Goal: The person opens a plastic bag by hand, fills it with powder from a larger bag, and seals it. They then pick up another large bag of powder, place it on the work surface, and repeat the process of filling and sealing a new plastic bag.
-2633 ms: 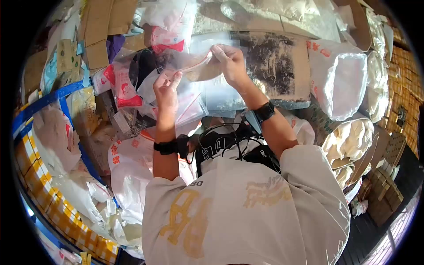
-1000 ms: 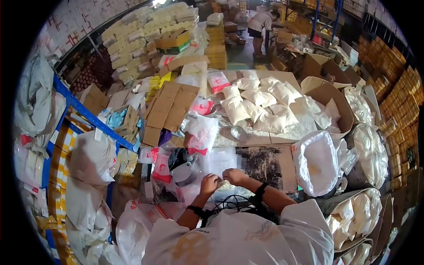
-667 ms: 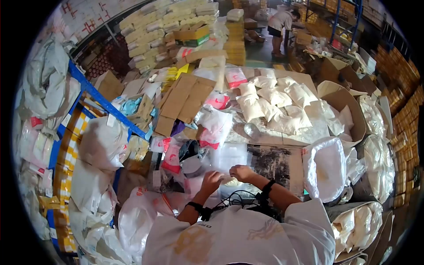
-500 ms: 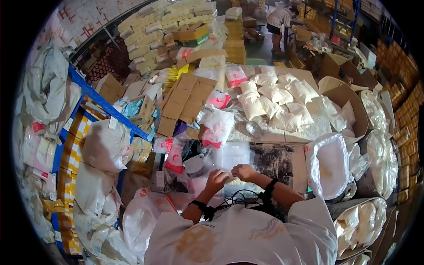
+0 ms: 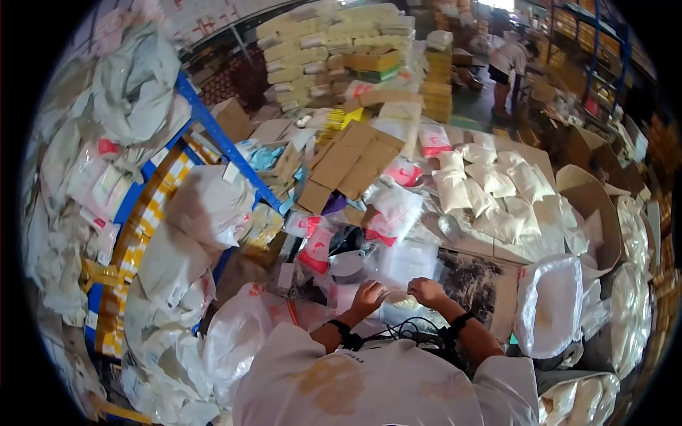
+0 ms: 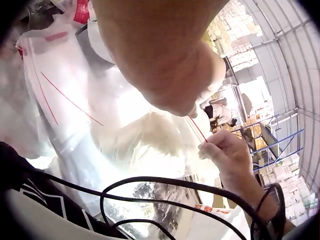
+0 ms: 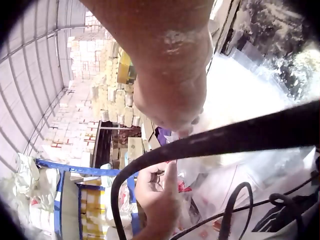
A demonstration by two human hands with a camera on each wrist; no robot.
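Both hands are in front of the body at the near edge of the table. A clear zip bag (image 6: pixel 145 142) with a red line along its top edge hangs between them, with something pale inside. In the head view only a small cream patch of the bag (image 5: pixel 403 301) shows between the hands. My left hand (image 5: pixel 368 297) pinches one end of the red-lined edge. The other end is pinched by my right hand (image 5: pixel 428 291), its thumb and curled forefinger visible in the left wrist view. In each wrist view, the wearer's own fingertips are mostly hidden behind the hand.
Beyond the hands lie a stack of clear bags (image 5: pixel 408 261) and a dark-stained board (image 5: pixel 469 280). Filled cream bags (image 5: pixel 490 181) cover the far table. A white-lined bin (image 5: pixel 547 305) stands right, a blue rack (image 5: pixel 220 138) left. Black cables (image 5: pixel 405 330) loop at the waist.
The hands, earlier farther out over the table with the bag stretched between them, are now closer to the body. The head view has lifted and swung left. Both hands keep hold of the bag.
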